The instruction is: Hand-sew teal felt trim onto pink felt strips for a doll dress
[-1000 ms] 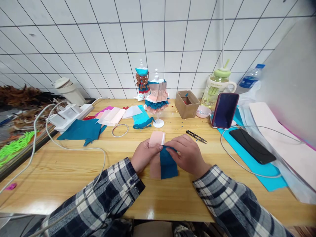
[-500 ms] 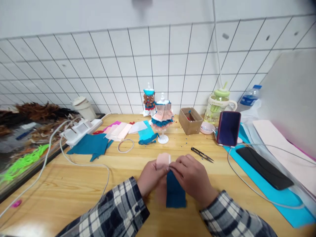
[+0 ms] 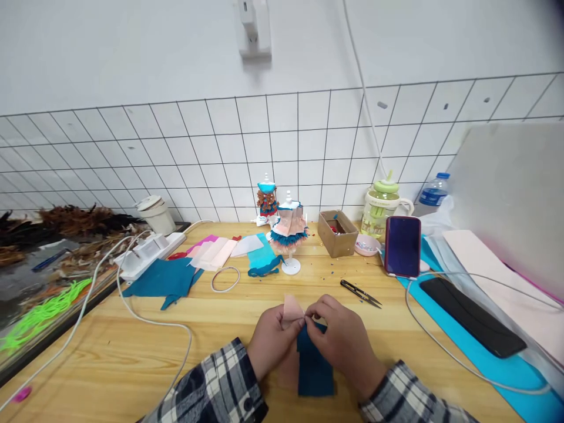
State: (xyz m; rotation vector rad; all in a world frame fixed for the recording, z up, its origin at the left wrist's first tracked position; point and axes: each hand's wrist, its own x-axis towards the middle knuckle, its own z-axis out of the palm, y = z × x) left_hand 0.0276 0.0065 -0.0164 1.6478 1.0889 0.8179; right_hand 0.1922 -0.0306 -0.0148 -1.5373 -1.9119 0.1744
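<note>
My left hand is closed on a pale pink cloth strip, thumb in front, with the top of the cloth standing above the fingers. My right hand is pinched at the cloth's right edge, touching the left thumb tip. What lies between those right fingertips is too small to make out. Below the hands a dark teal cloth piece hangs or lies over the table, its top partly hidden by the right fingers. More pink cloth shows to its left, beneath my left hand.
Two small dress forms, one in a pink and teal ruffled dress, stand at the back. Black thread snips lie to the right. Around are a cardboard box, teal scraps, a propped phone, a power strip and cables.
My view has tilted up, so everything sits lower and a wall socket shows. The white edge seen on the pink cloth is now hidden by my right fingers, and the cloth's top slants.
</note>
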